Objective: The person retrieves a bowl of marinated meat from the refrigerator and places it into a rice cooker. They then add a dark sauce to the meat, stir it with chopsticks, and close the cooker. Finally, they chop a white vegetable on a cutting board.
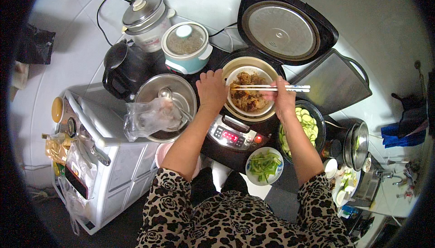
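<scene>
A large rice cooker stands before me with its lid raised and its panel lit. Inside its pot sits a white bowl of brown, coated food. My right hand holds a pair of white patterned chopsticks, level across the bowl, their tips over the food's left side. At the pot's left rim is my left hand, fingers curled over the edge; whether it grips the rim or the bowl cannot be told.
Left are a steel basin with a plastic bag, a black kettle, a teal electric pot and a steamer. Right are sliced courgettes in a dark bowl and a cutting board. Cut greens lie nearer.
</scene>
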`<state>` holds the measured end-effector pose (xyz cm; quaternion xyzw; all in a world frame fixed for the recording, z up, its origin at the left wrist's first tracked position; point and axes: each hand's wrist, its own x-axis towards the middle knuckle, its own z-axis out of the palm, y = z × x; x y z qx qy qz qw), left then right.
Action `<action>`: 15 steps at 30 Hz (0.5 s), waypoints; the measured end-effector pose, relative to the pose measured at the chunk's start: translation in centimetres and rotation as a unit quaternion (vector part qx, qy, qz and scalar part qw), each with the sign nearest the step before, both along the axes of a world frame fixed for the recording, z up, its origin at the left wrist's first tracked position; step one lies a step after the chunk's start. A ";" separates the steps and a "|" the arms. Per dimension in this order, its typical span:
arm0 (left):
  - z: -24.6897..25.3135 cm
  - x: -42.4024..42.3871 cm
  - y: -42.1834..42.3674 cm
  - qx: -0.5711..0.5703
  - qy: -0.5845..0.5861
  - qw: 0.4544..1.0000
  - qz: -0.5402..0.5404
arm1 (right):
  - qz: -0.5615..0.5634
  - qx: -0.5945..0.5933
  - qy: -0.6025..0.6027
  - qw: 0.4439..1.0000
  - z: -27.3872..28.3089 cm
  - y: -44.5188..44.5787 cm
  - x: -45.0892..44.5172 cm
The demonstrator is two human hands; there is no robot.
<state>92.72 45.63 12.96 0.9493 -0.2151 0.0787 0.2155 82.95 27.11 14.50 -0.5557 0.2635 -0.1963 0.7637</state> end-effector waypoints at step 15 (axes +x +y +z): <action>0.1 0.1 0.0 -0.005 0.005 1.000 -0.003 | -0.028 -0.002 -0.006 1.000 1.4 -3.4 -4.6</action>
